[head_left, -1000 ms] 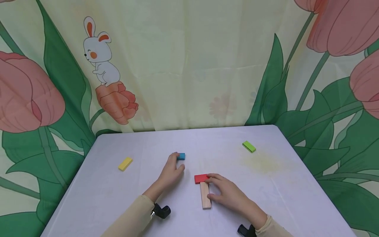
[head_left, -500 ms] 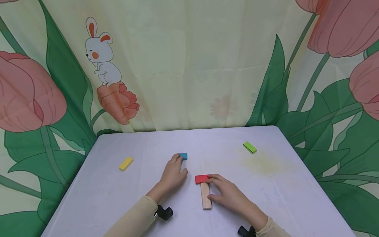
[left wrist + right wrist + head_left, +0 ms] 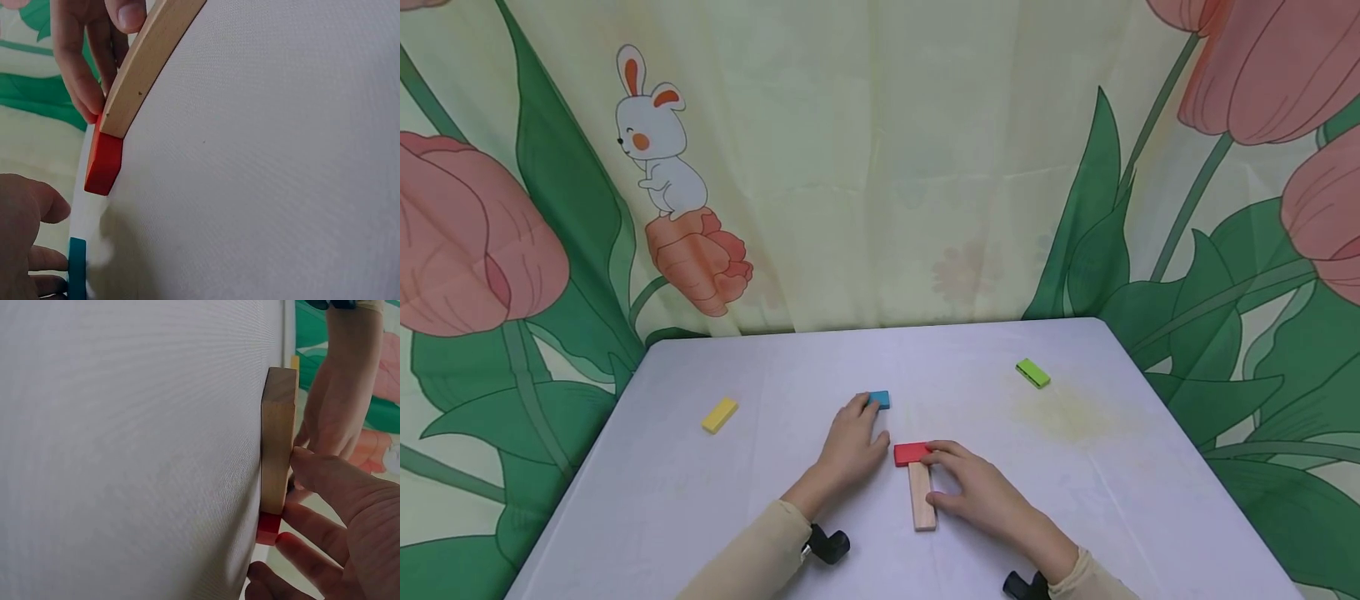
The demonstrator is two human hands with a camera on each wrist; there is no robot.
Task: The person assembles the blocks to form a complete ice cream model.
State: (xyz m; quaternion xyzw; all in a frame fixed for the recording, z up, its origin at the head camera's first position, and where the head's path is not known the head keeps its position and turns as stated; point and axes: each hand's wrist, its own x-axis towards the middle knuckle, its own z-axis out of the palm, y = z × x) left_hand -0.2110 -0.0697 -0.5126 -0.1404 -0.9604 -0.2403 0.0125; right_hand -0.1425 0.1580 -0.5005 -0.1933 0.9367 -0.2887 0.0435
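Observation:
My left hand reaches over a small blue block, its fingertips lying on the block's left end; the left wrist view shows the thumb apart from the blue block. A red block lies crosswise at the far end of a long plain wooden block, the two together like a T. At their right side, my right hand rests with fingertips on the red block's right end, which they partly cover. Its thumb touches the wooden block.
On the left of the white-covered table lies a yellow block. Toward the back right is a green block. A printed curtain hangs behind the table's far edge.
My left hand and the blue block have slid to the right along the table, slightly nearer the red block. The right hand stays in place on the red and wooden blocks.

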